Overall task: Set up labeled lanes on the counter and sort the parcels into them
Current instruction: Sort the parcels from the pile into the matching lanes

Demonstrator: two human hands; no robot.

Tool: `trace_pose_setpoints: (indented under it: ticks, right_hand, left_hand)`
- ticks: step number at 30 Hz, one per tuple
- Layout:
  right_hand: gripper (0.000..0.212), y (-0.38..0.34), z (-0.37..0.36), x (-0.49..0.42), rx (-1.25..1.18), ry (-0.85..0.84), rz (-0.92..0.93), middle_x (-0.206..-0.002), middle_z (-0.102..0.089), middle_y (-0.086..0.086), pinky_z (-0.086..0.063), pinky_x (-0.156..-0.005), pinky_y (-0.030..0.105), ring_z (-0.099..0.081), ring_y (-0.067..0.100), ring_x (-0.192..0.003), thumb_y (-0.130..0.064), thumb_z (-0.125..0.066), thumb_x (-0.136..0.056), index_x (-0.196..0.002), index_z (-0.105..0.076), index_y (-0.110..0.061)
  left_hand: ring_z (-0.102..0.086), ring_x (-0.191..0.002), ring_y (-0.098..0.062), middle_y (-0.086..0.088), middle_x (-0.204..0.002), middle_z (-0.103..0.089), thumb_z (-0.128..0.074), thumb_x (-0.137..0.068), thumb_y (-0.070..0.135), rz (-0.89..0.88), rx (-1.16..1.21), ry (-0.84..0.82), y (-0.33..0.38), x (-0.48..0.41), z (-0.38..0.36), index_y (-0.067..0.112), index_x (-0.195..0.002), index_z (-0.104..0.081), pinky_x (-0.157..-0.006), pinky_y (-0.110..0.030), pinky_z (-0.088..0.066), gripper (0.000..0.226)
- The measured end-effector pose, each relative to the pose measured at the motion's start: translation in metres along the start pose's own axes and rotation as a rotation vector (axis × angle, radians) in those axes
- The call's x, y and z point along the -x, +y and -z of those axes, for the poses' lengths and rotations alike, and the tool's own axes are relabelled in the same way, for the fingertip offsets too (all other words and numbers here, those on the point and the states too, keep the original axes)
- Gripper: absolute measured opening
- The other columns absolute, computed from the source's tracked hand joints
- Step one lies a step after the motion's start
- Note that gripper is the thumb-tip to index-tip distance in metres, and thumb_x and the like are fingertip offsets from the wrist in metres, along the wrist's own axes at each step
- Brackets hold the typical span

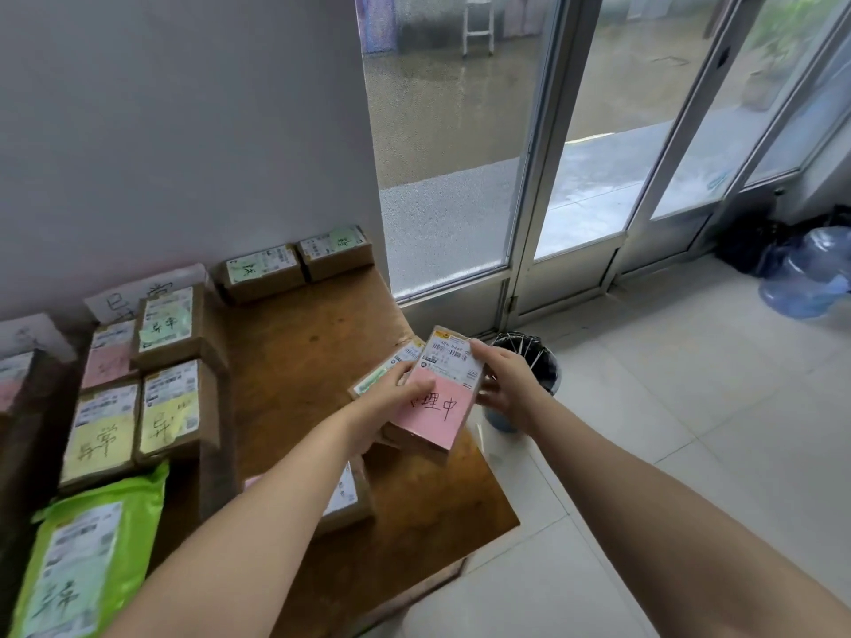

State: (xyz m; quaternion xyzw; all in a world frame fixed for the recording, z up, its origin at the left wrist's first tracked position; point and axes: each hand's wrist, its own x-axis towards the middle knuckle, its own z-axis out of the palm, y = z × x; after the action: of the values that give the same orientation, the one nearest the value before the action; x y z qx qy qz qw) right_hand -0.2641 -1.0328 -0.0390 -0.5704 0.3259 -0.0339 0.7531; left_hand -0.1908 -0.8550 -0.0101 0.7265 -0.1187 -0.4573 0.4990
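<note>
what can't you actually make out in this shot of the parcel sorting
Head view:
- Pink note on the held parcel: first character covered by the left hand's thumb.
- Parcel under the left forearm: label mostly hidden by the arm.
- White lane sign: writing blocked by boxes in front.
- Leftmost parcel: cut off by the frame edge.
- Shipping-label print: too small and blurred.

Your left forearm (pixel 276 495) hides most of one brown cardboard box (pixel 350 495) (pink corner showing); the lime-green plastic mailer (pixel 87 559) is cropped.

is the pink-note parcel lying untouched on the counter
No, the left hand and right hand both grip the pink-note parcel.
</note>
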Motion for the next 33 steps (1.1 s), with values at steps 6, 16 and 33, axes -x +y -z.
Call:
trace_pose_setpoints:
  ticks: [6,16,33]
  right_hand:
    - [0.036,-0.004,-0.048,-0.028,0.109,0.098,0.037,-0.105,-0.064,0.011,-0.057,-0.077,0.037,-0.063,0.023,-0.091,-0.046,-0.049,-0.097,-0.101,-0.058,-0.011]
    - [0.109,0.045,-0.048,-0.098,0.365,0.080,-0.193,-0.136,-0.051,0.015,-0.040,-0.104,0.054,-0.050,0.037,-0.123,-0.046,-0.079,-0.064,-0.150,-0.022,-0.011]
    - [0.050,-0.052,-0.145,-0.014,0.205,0.198,0.350,-0.114,-0.061,0.005,-0.055,-0.085,0.046,-0.064,0.024,-0.099,-0.052,-0.054,-0.092,-0.129,-0.043,-0.021]
  left_hand:
    - [-0.070,-0.084,-0.019,-0.007,-0.108,-0.070,-0.066,-0.086,0.032,-0.030,0.168,0.178,-0.006,-0.003,0.040,0.018,-0.141,-0.034,-0.061,-0.026,-0.056,0.065]
    - [-0.067,-0.086,-0.012,-0.003,-0.110,-0.065,-0.063,-0.090,0.033,-0.018,0.142,0.497,-0.019,0.002,0.083,0.023,-0.149,-0.022,-0.062,-0.021,-0.050,0.072]
    - [-0.068,-0.096,-0.022,-0.006,-0.106,-0.071,-0.063,-0.088,0.038,-0.221,0.332,0.594,-0.010,0.090,0.129,0.025,-0.141,-0.036,-0.083,-0.043,-0.055,0.061]
